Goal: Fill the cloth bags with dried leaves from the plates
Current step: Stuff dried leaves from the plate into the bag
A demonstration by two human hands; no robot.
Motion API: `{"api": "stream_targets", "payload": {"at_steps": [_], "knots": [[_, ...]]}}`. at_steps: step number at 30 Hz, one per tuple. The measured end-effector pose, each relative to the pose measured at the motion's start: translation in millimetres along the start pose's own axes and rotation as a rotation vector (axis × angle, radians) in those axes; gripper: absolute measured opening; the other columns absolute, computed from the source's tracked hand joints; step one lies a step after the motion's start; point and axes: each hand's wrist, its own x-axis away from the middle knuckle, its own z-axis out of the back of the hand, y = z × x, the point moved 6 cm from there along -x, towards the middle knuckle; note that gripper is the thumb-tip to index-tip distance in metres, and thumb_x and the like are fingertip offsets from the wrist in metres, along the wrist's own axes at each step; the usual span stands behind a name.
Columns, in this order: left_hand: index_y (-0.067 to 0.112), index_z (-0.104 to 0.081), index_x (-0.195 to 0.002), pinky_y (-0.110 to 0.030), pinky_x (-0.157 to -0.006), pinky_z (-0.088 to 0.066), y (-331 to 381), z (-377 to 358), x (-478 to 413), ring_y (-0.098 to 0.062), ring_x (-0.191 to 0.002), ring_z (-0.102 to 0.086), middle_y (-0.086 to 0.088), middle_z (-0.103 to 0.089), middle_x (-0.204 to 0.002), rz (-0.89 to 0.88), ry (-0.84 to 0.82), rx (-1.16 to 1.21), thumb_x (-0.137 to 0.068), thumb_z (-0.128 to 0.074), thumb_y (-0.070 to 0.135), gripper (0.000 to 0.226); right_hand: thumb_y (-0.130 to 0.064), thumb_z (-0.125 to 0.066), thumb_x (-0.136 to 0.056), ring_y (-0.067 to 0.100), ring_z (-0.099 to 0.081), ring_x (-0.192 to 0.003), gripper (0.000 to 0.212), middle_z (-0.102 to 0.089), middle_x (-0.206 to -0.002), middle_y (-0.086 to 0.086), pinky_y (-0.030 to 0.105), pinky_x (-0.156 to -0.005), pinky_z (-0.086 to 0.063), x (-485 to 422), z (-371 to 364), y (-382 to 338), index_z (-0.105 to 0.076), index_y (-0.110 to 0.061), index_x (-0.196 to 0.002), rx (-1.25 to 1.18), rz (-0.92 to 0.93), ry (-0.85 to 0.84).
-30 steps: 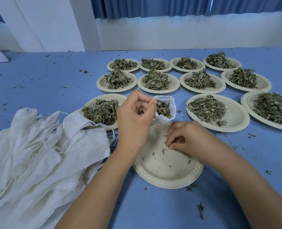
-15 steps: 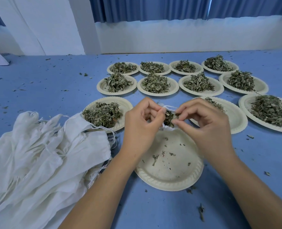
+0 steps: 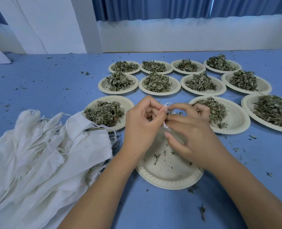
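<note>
White scraps of a small cloth bag show between the two hands, which meet above a nearly bare paper plate strewn with a few leaf crumbs. The left hand pinches the bag with curled fingers; the right hand pinches it from the other side, so most of the bag is hidden. Just left of the left hand sits a plate of dried leaves, and nearer the person a heap of empty bags. Beyond the right hand lies another leaf plate on the blue tabletop.
</note>
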Motion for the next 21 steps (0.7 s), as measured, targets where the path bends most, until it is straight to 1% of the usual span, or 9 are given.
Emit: {"api": "stream_targets", "payload": {"at_steps": [4,7,9,11,13,14,15,18,21], "knots": [[0.018,-0.058,-0.073,-0.017,-0.051,-0.042,-1.0,4.5,-1.7,-0.004,-0.048,-0.048,0.008,-0.056,-0.052,0.014,0.064,0.005,-0.091,-0.066,0.007,0.023,-0.027,-0.069,-0.078,0.015,-0.048,-0.109,0.013,-0.067,-0.104,-0.013,0.035,-0.090,-0.021,-0.3,15.7,10.1,-0.074,-0.020,-0.089,-0.044,-0.095,0.144],[0.022,-0.057,-0.071,-0.017,-0.049,-0.041,-1.7,9.1,-3.0,-0.004,-0.046,-0.046,0.008,-0.054,-0.051,0.014,0.111,-0.002,-0.091,-0.067,0.008,0.025,-0.029,-0.067,-0.081,0.015,-0.051,-0.104,0.009,-0.067,-0.091,-0.017,0.037,-0.090,-0.023,0.1,28.8,8.4,-0.072,-0.021,-0.080,-0.039,-0.054,0.247],[0.023,-0.056,-0.071,-0.018,-0.049,-0.040,-2.6,11.0,-3.4,-0.004,-0.045,-0.045,0.009,-0.053,-0.050,0.020,0.135,-0.007,-0.090,-0.067,0.007,0.027,-0.026,-0.066,-0.083,0.014,-0.057,-0.093,0.015,-0.066,-0.077,-0.015,0.036,-0.089,-0.027,1.6,29.0,1.2,-0.069,-0.017,-0.071,-0.092,0.045,0.235],[0.023,-0.056,-0.070,-0.020,-0.049,-0.041,-3.2,12.8,-3.7,-0.004,-0.046,-0.044,0.009,-0.052,-0.050,0.026,0.162,-0.012,-0.090,-0.066,0.007,0.027,-0.022,-0.074,-0.080,0.011,-0.058,-0.084,0.015,-0.064,-0.075,-0.011,0.034,-0.087,-0.037,1.2,13.8,-3.5,-0.068,-0.013,-0.070,-0.278,0.091,0.007],[0.022,-0.057,-0.070,-0.021,-0.048,-0.043,-3.6,15.4,-3.6,-0.003,-0.047,-0.044,0.009,-0.052,-0.050,0.041,0.197,-0.006,-0.090,-0.066,0.006,0.028,-0.021,-0.080,-0.076,0.005,-0.056,-0.093,0.014,-0.063,-0.091,-0.009,0.029,-0.089,-0.043,4.3,-14.5,-3.1,-0.071,-0.014,-0.084,-0.429,-0.011,-0.372],[0.022,-0.057,-0.070,-0.021,-0.047,-0.043,-3.5,16.2,-3.7,-0.002,-0.046,-0.045,0.009,-0.052,-0.050,0.047,0.207,-0.001,-0.090,-0.066,0.006,0.027,-0.020,-0.080,-0.076,0.003,-0.053,-0.099,0.019,-0.061,-0.099,-0.008,0.024,-0.092,-0.041,9.2,-27.8,-2.0,-0.072,-0.015,-0.092,-0.447,-0.068,-0.520],[0.021,-0.056,-0.070,-0.020,-0.047,-0.043,-3.0,16.7,-3.8,-0.002,-0.046,-0.045,0.010,-0.052,-0.050,0.048,0.210,-0.001,-0.090,-0.066,0.006,0.027,-0.018,-0.079,-0.076,0.002,-0.051,-0.100,0.020,-0.060,-0.102,-0.007,0.019,-0.092,-0.040,13.3,-37.3,-1.0,-0.072,-0.015,-0.095,-0.444,-0.104,-0.601],[0.020,-0.056,-0.070,-0.023,-0.048,-0.043,-2.6,16.2,-4.3,-0.002,-0.046,-0.045,0.010,-0.053,-0.049,0.044,0.200,-0.006,-0.091,-0.066,0.007,0.026,-0.007,-0.074,-0.080,0.004,-0.053,-0.077,0.007,-0.063,-0.090,-0.002,0.011,-0.072,-0.040,13.9,-45.5,-2.9,-0.073,-0.010,-0.086,-0.507,-0.169,-0.621],[0.020,-0.056,-0.070,-0.024,-0.048,-0.042,-4.2,15.2,-4.2,-0.004,-0.046,-0.045,0.009,-0.053,-0.048,0.049,0.196,-0.008,-0.090,-0.066,0.007,0.026,-0.002,-0.071,-0.082,0.004,-0.050,-0.065,0.006,-0.062,-0.080,-0.003,0.011,-0.065,-0.040,13.2,-45.5,-5.0,-0.072,-0.008,-0.081,-0.509,-0.173,-0.627]]}}
